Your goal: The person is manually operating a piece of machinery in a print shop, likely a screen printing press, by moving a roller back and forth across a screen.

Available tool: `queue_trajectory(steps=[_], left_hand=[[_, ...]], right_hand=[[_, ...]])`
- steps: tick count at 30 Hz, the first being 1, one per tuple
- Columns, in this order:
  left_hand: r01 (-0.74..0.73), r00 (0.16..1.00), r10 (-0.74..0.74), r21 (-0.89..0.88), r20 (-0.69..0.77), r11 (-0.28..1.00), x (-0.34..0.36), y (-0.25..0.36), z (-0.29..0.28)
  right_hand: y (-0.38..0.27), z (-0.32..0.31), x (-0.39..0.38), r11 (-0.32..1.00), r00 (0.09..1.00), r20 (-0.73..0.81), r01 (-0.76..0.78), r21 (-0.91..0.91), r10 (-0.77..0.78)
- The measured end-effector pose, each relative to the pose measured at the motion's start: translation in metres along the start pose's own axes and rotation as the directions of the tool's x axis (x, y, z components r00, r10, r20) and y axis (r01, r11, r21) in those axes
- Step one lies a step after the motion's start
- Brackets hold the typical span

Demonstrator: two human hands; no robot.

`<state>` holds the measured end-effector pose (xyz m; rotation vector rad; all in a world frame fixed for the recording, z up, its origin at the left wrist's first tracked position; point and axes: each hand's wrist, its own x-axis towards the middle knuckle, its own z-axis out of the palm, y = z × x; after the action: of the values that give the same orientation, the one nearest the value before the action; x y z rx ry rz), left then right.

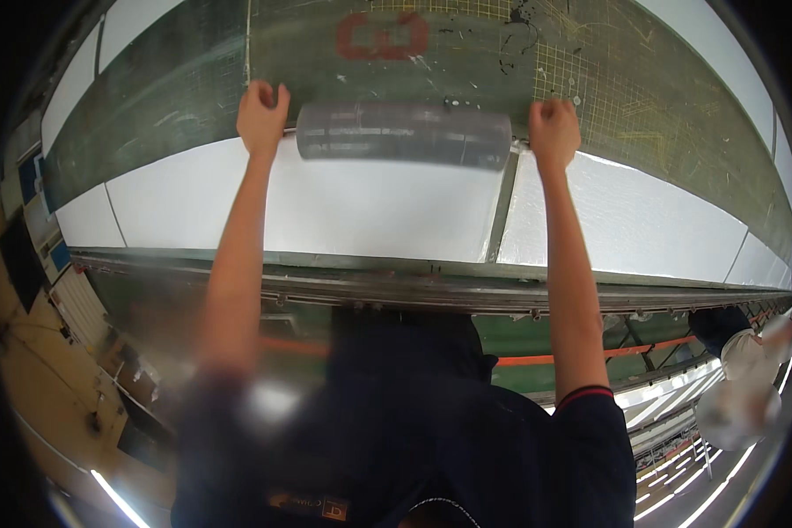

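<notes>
A grey cylindrical roller [403, 133] lies crosswise on the work table, over the far edge of a white sheet [361, 207]. My left hand [261, 116] is closed on the handle at the roller's left end. My right hand [553, 130] is closed on the handle at its right end. Both arms are stretched forward over the white sheet. The roller looks blurred. A second white sheet [642, 224] lies to the right, with a narrow gap between the two.
A green gridded cutting mat [642, 79] covers the table beyond the sheets, with a red mark [383, 35] on it. A metal rail [414, 286] runs along the table's near edge. Another person [748, 361] stands at the lower right.
</notes>
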<state>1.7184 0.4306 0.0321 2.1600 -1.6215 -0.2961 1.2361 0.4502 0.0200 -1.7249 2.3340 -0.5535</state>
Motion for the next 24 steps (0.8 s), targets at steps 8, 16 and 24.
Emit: queue_trajectory(steps=[8, 16, 24], left_hand=[[0.059, 0.988, -0.061, 0.015, 0.141, 0.998, 0.02, 0.007, 0.003], [-0.153, 0.96, 0.121, 0.112, 0.251, 0.982, -0.123, -0.04, -0.025], [-0.351, 0.92, 0.293, 0.212, 0.262, 0.912, -0.282, -0.087, -0.07]], right_hand=[[-0.006, 0.001, 0.015, 0.998, 0.996, 0.084, 0.031, 0.046, -0.035], [0.029, -0.024, -0.135, 0.991, 0.991, 0.055, 0.122, -0.056, -0.119], [0.064, -0.061, -0.291, 0.936, 0.941, 0.194, 0.311, -0.163, -0.279]])
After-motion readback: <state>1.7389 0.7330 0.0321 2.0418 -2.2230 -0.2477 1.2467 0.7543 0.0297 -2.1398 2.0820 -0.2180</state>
